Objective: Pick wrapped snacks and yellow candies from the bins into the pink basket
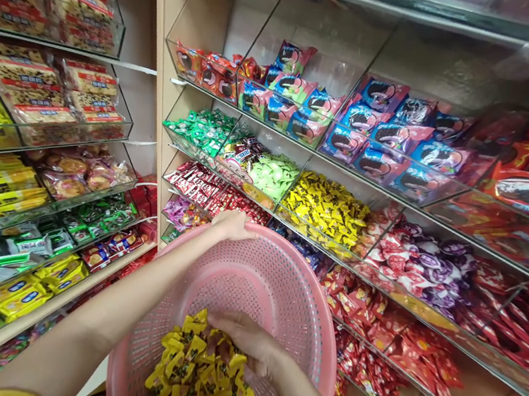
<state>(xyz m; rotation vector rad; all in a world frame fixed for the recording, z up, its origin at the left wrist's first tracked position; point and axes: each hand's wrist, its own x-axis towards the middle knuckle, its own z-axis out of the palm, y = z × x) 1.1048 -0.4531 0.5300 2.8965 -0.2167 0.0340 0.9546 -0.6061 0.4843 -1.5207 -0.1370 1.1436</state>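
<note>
A pink perforated plastic basket (302,258) is tilted in front of me. Its far rim is gripped by my left hand (232,225), the fingers closed over the edge. Inside, a heap of yellow-wrapped candies (194,375) lies toward the near side. My right hand (243,340) reaches into the basket from the right and curls against the top of this heap, with candies at its fingers. Some of its fingertips are hidden among the wrappers. Similar yellow candies (326,212) fill a clear shelf bin beyond the basket.
Clear-fronted bins with green candies (202,130), blue-and-pink cookie packs (359,116), purple-and-white candies (446,265) and red packets (424,363) rise ahead. Along the left stand shelves of nut bars (32,85) and yellow packs (35,281). A wooden upright (158,59) divides the two sides.
</note>
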